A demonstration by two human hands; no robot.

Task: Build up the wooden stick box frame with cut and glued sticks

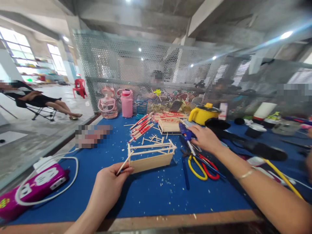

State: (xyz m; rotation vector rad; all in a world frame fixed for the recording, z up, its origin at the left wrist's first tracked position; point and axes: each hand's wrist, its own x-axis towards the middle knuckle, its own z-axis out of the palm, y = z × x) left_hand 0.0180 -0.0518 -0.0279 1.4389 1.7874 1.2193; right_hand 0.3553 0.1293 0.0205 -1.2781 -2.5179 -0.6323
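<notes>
My left hand (110, 180) pinches a thin wooden stick (125, 162), its fingertips at the left end of a small wooden frame (151, 162). This frame has a flat panel along its lower side, with thin rails and short posts above. Farther right, my right hand (206, 139) closes around a blue glue gun (186, 132), partly covered by the fingers. Below it lie scissors with yellow handles (198, 168) and another tool with red handles (211, 169). Loose short sticks (153, 140) are scattered behind the frame.
Red-wrapped stick bundles (142, 126) and a wooden stick tray (170, 126) lie farther back. A yellow pot (204, 114) and pink bottle (126, 104) stand near the mesh screen (117, 65). A purple power bank-like box (34, 188) with white cable is left. A person (41, 97) reclines beyond.
</notes>
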